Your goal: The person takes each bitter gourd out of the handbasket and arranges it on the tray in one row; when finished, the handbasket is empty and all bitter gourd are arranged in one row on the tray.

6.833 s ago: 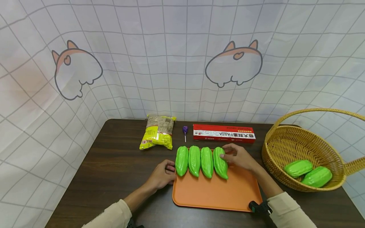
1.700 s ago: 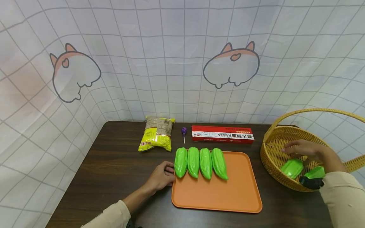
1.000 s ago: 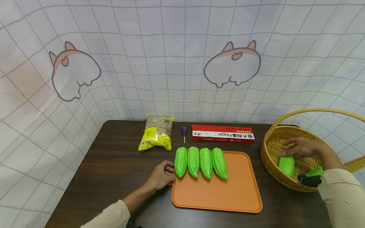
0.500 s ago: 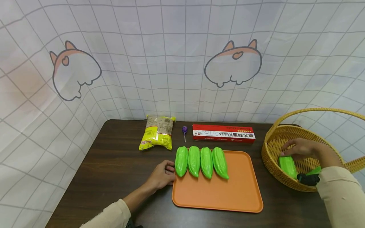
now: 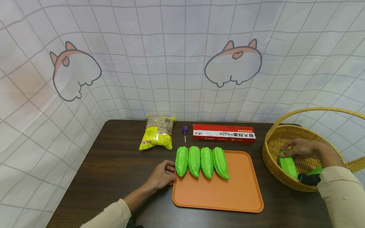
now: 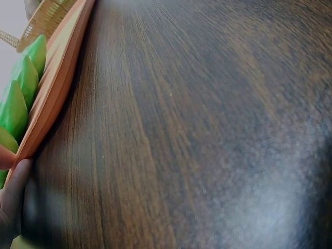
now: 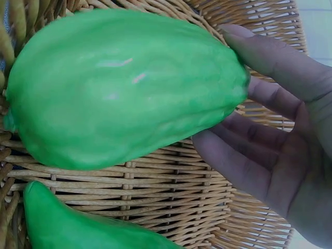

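Note:
In the head view, my left hand (image 5: 159, 178) pinches the left rim of an orange tray (image 5: 216, 196). The left wrist view shows the thumb and a finger (image 6: 18, 181) at that rim. Several green, ridged bitter melons (image 5: 194, 161) lie side by side along the tray's back edge, tips toward me. My right hand (image 5: 303, 148) reaches into the wicker basket (image 5: 269, 160) and grips one end of a bitter melon (image 7: 124, 88) between thumb and fingers. Below it in the right wrist view lies another bitter melon (image 7: 78, 223), mostly covered by the wrist in the head view.
Behind the tray are a yellow-and-grey bag (image 5: 158, 132), a purple lollipop (image 5: 185, 130) and a red pasta box (image 5: 223, 133). The basket's tall handle (image 5: 316, 109) arches over the right hand. A white gridded cloth (image 5: 159, 63) hangs behind the dark table (image 5: 119, 164).
My right hand has left the rightmost melon on the tray, moved into the basket and taken hold of a melon there, shifting it. My left hand stays at the tray rim.

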A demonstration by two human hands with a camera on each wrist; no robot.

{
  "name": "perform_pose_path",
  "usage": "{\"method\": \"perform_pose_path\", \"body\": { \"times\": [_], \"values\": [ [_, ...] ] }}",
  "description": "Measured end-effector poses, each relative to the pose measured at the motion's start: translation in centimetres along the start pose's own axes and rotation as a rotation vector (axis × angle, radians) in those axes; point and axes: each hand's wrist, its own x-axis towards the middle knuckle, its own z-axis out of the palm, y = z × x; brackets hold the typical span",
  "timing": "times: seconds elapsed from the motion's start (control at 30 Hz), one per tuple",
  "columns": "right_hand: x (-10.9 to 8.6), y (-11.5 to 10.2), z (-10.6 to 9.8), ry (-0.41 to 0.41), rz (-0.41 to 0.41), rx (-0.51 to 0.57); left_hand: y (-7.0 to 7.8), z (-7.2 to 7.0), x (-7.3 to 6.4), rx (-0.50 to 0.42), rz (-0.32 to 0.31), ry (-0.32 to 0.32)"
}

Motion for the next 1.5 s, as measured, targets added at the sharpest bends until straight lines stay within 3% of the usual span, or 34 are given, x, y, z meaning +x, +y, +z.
{"method": "perform_pose_path", "body": {
  "times": [0.8,1.2,1.5],
  "values": [
    [-0.9,-0.8,-0.6,0.042,-0.109,-0.042,-0.1,0.0,-0.2,0.005,0.002,0.010],
    [-2.2,-1.4,-1.1,0.100,-0.197,-0.073,0.1,0.0,-0.1,0.002,0.008,0.006],
    [-3.4,-1.9,-0.7,0.149,-0.217,-0.105,0.0,0.1,-0.1,0.005,0.012,0.005]
  ]
}}
